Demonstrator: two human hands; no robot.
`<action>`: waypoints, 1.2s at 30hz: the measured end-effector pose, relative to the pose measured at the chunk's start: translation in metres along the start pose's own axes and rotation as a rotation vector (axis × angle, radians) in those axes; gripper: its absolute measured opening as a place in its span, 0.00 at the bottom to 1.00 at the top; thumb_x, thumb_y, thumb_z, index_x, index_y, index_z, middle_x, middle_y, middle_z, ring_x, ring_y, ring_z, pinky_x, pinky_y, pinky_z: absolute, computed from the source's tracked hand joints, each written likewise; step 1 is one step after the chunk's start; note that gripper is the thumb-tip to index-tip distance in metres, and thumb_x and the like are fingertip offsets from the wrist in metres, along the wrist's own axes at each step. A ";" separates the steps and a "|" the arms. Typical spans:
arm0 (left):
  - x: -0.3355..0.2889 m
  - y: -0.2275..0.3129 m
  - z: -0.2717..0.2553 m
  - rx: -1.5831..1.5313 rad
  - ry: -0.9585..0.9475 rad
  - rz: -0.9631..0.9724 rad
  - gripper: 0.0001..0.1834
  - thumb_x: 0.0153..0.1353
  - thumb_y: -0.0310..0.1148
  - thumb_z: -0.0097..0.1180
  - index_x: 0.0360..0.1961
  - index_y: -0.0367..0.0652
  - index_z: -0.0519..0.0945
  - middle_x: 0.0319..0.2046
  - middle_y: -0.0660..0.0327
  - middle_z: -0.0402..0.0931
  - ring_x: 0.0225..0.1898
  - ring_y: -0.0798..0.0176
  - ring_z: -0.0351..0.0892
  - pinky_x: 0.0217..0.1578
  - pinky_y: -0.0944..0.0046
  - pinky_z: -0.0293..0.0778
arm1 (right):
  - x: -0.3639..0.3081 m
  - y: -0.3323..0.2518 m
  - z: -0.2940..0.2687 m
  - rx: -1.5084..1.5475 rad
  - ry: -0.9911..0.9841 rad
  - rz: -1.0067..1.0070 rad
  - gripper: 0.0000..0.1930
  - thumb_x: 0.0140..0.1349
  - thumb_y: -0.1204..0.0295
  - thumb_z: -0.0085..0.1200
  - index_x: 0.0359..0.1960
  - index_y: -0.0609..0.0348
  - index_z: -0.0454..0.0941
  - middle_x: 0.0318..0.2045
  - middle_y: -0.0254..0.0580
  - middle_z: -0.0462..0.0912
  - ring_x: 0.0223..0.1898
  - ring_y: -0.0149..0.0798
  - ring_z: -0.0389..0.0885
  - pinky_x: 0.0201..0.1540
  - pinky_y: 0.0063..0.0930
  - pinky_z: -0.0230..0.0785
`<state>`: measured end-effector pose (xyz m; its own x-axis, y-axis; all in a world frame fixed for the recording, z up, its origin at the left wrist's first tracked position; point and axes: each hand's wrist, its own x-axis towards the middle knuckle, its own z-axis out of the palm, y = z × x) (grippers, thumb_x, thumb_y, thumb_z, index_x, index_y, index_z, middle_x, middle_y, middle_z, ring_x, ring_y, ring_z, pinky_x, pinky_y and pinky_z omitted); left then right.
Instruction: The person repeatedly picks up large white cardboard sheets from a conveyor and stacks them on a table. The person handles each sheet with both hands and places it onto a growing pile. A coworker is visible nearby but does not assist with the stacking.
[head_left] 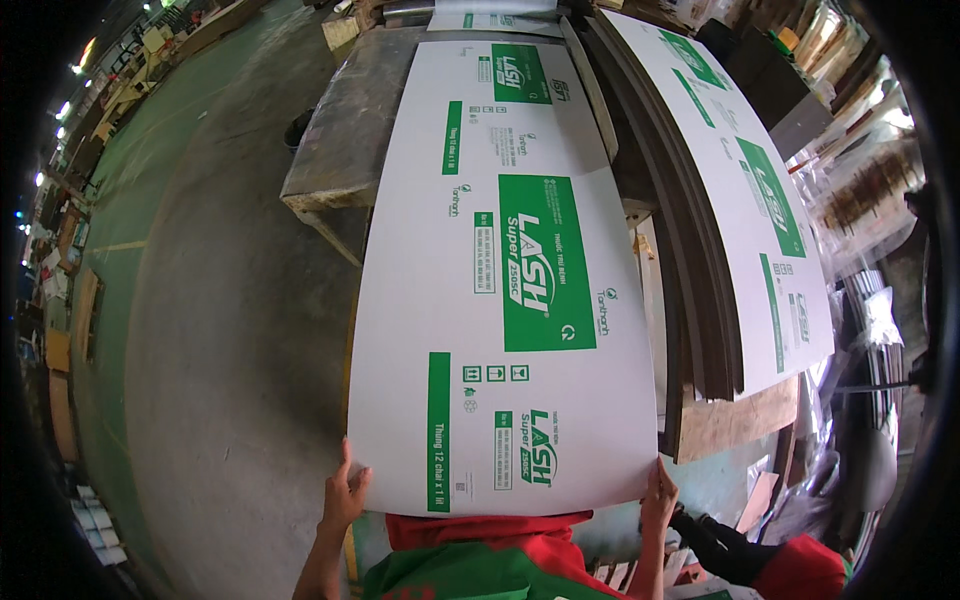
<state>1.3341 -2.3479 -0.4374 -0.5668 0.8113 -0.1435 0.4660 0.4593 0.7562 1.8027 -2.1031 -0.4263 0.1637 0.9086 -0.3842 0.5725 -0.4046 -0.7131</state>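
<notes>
A long white cardboard sheet (420,270) with green printed blocks stretches away from my body over a metal table, its near edge close to my red and green shirt. My left hand (346,490) holds its near left corner, the index finger lying along the side edge and the thumb near the corner. At the near right corner my right hand (657,492) grips the other side edge, with some of the fingers hidden. The sheet's far end reaches a second printed white sheet (490,22) at the top of the view.
The metal table (340,130) has a corner sticking out on the left. To the right stands a tall stack of brown-edged sheets (765,300), printed side up, on a wooden board (735,425). A person in red (800,568) is at the lower right. Green-grey floor (220,300) stretches left.
</notes>
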 end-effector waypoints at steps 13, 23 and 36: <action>0.289 -0.008 0.014 0.042 0.020 0.039 0.39 0.68 0.46 0.55 0.75 0.45 0.56 0.43 0.52 0.80 0.32 0.64 0.80 0.21 0.64 0.77 | 0.217 -0.124 0.122 0.085 0.101 -0.328 0.21 0.71 0.66 0.47 0.59 0.67 0.77 0.51 0.56 0.84 0.53 0.44 0.83 0.57 0.32 0.70; 0.407 -0.005 0.035 0.251 0.017 -0.230 0.38 0.69 0.51 0.53 0.75 0.54 0.57 0.58 0.45 0.75 0.40 0.50 0.85 0.22 0.57 0.80 | 0.292 -0.164 -0.074 -0.289 0.452 -0.945 0.12 0.69 0.69 0.54 0.50 0.60 0.79 0.48 0.53 0.82 0.50 0.49 0.80 0.55 0.40 0.70; 0.106 0.274 0.413 -0.848 -0.808 0.079 0.25 0.71 0.44 0.53 0.58 0.33 0.73 0.49 0.52 0.79 0.47 0.59 0.80 0.45 0.59 0.77 | 0.201 0.002 -0.009 0.078 0.418 -0.754 0.29 0.72 0.51 0.46 0.66 0.56 0.70 0.69 0.57 0.65 0.74 0.55 0.54 0.74 0.47 0.46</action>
<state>1.6823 -1.9871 -0.5088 0.1813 0.9608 -0.2098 -0.2940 0.2565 0.9207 1.8439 -1.9205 -0.4992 0.0532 0.8944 0.4442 0.5932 0.3295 -0.7346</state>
